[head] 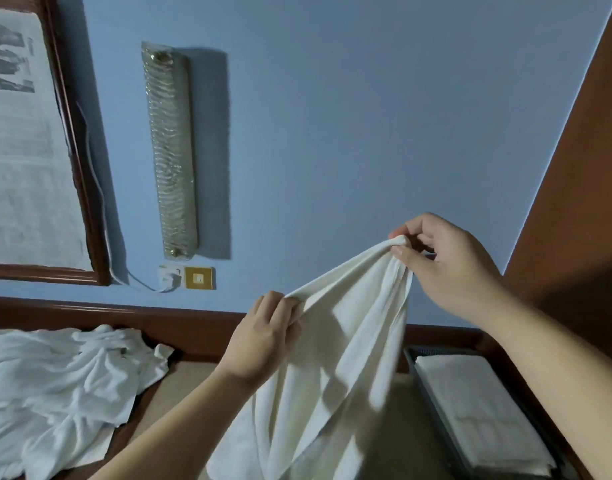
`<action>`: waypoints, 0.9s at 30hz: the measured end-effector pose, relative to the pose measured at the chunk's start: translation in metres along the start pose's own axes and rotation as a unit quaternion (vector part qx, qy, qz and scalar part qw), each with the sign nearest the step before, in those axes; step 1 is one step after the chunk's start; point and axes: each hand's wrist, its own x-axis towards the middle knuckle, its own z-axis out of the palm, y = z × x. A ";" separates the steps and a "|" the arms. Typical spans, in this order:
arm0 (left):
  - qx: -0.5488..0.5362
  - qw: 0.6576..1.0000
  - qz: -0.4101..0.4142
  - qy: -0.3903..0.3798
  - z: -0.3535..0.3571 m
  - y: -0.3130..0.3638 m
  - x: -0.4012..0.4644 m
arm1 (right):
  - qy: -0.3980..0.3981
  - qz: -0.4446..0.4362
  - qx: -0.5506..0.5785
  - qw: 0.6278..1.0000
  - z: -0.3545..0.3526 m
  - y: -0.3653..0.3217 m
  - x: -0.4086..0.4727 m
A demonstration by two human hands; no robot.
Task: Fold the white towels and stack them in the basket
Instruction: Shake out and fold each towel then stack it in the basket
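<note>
Hands raised before a pale blue wall: the right hand [446, 261], held higher, pinches a bunched corner of a white cloth towel [335, 368] between curled fingers and thumb, while the left hand [263, 334], lower and nearer the middle, grips the same top edge with fingers closed round it. Held thus, the towel hangs in loose folds from the stretched edge down toward a tan surface [187, 386], probably so that its weight draws it open and the corners can be found before folding. At lower right, a dark rectangular basket [432, 407] already carries a flat stack of folded white towels [477, 414], placed within easy reach of the right arm. At lower left, a rumpled heap of unfolded white towels [58, 382] lies well apart, presumably the supply not yet processed.
</note>
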 end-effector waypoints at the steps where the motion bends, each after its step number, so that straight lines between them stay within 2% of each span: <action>1: 0.004 1.000 0.023 -0.006 0.002 -0.001 -0.017 | 0.001 -0.006 0.005 1.000 0.006 0.006 -0.015; 3: -0.004 1.000 0.024 -0.014 0.007 -0.001 -0.048 | 0.005 -0.010 0.009 1.000 0.021 0.018 -0.038; 5: -0.016 1.000 -0.007 -0.024 0.014 -0.001 -0.076 | 0.011 0.001 0.015 1.000 0.036 0.026 -0.054; 8: -0.053 0.990 -0.118 -0.061 0.020 0.000 -0.108 | 0.003 0.020 0.028 0.999 0.049 0.030 -0.067; 12: -0.160 0.951 -0.249 -0.094 0.024 -0.014 -0.140 | -0.020 0.028 -0.013 0.999 0.060 0.030 -0.079; 16: -0.148 0.929 -0.325 -0.101 0.017 -0.027 -0.160 | -0.002 0.038 -0.011 0.999 0.071 0.027 -0.091; 18: -0.140 0.930 -0.326 -0.096 0.010 -0.028 -0.162 | 0.002 0.056 0.000 0.998 0.071 0.031 -0.093; 22: -0.104 0.961 -0.240 -0.086 -0.006 -0.043 -0.156 | -0.016 0.099 0.007 0.995 0.064 0.043 -0.093; 25: -0.111 0.959 -0.232 -0.118 -0.016 -0.054 -0.144 | -0.101 0.165 -0.047 0.980 0.056 0.046 -0.092; 27: -0.153 0.942 -0.237 -0.184 -0.022 -0.058 -0.136 | -0.194 0.183 -0.117 0.957 0.052 0.045 -0.092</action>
